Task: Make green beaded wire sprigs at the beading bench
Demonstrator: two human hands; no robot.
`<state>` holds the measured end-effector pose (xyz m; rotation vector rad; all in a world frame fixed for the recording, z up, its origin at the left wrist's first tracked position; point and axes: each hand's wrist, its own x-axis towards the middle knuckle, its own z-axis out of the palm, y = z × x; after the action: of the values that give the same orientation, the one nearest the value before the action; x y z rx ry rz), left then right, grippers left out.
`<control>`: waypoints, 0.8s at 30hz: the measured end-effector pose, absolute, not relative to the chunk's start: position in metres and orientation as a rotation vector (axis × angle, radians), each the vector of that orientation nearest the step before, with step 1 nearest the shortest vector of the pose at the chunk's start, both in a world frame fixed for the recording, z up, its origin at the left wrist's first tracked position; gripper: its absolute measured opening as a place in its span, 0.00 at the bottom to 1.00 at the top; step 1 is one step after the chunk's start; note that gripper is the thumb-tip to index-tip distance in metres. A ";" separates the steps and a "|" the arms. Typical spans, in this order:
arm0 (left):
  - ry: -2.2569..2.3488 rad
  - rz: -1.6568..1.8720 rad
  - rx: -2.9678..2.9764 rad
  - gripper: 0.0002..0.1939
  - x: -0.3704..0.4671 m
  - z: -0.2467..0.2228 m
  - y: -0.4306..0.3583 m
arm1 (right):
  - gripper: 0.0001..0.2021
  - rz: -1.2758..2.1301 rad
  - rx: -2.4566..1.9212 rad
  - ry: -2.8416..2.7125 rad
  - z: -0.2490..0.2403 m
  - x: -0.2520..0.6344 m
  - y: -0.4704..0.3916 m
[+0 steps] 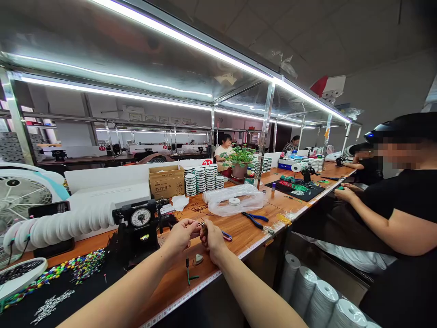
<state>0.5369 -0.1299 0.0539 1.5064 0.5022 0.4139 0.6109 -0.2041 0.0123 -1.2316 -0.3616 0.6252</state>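
Over the front of the wooden bench, my left hand (182, 236) is closed in a pinch, its fingertips meeting those of my right hand. What it pinches is too small to make out. My right hand (213, 240) is wrapped round a small dark, metallic-looking piece (204, 229), mostly hidden by the fingers. Just below the hands lie a small grey lump (198, 259) and a thin green-and-black piece (190, 272). Beside my right hand rests a pink-and-blue handled tool (226, 236). Left of my left hand stands a black device with a round dial (140, 217).
Blue-handled pliers (256, 219) and a plastic bag with a white spool (234, 201) lie on the right. Stacked spools (201, 180) and a cardboard box (166, 180) stand behind. Colourful beads (89, 265) spread at left. A measuring tape (177, 304) edges the bench. A co-worker (403, 196) sits right.
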 end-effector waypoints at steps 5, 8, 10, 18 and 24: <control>0.477 0.403 1.497 0.16 0.537 0.053 -0.128 | 0.19 0.606 -1.228 -0.369 0.012 0.610 -0.204; 0.467 0.400 1.508 0.17 0.537 0.052 -0.126 | 0.19 0.606 -1.227 -0.372 0.011 0.610 -0.204; 0.456 0.400 1.512 0.18 0.538 0.051 -0.126 | 0.20 0.607 -1.231 -0.373 0.011 0.610 -0.203; 0.446 0.399 1.515 0.19 0.537 0.049 -0.124 | 0.20 0.592 -1.245 -0.376 0.012 0.609 -0.204; 0.420 0.389 1.521 0.19 0.539 0.044 -0.120 | 0.21 0.587 -1.235 -0.364 0.014 0.608 -0.204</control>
<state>0.5391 -0.1197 0.0444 1.5210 0.4199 0.3891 0.6078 -0.2043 0.0135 -1.2346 -0.3642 0.5872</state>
